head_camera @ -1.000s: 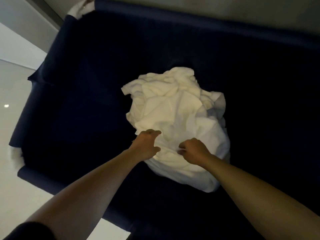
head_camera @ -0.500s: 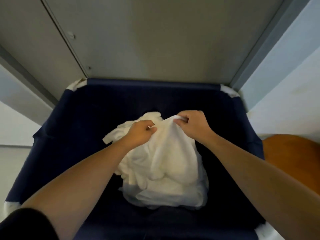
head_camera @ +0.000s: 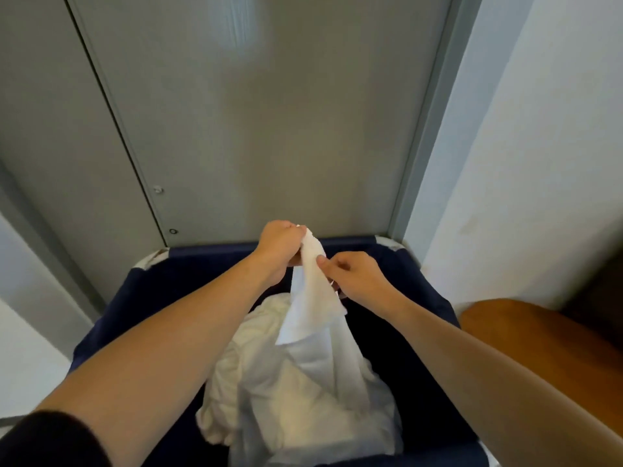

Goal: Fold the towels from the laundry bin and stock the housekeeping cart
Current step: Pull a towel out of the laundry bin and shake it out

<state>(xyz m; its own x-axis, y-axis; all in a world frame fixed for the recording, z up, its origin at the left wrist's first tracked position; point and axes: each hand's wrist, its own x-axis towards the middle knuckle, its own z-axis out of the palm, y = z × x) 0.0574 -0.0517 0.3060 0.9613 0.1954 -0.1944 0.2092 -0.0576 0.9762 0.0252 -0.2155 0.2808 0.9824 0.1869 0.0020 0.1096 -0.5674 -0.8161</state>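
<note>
Laundry bin [head_camera: 188, 281], navy fabric: holds a heap of unfolded white towels [head_camera: 303, 399]. One towel [head_camera: 313, 291] lifted above the heap; left hand [head_camera: 281, 246] grips its top corner, right hand [head_camera: 354, 274] pinches its edge just below. Nothing folded; housekeeping cart not in view. Task barely begun.

Laundry bin [head_camera: 161, 284] bottom beneath towels [head_camera: 303, 399]
</note>
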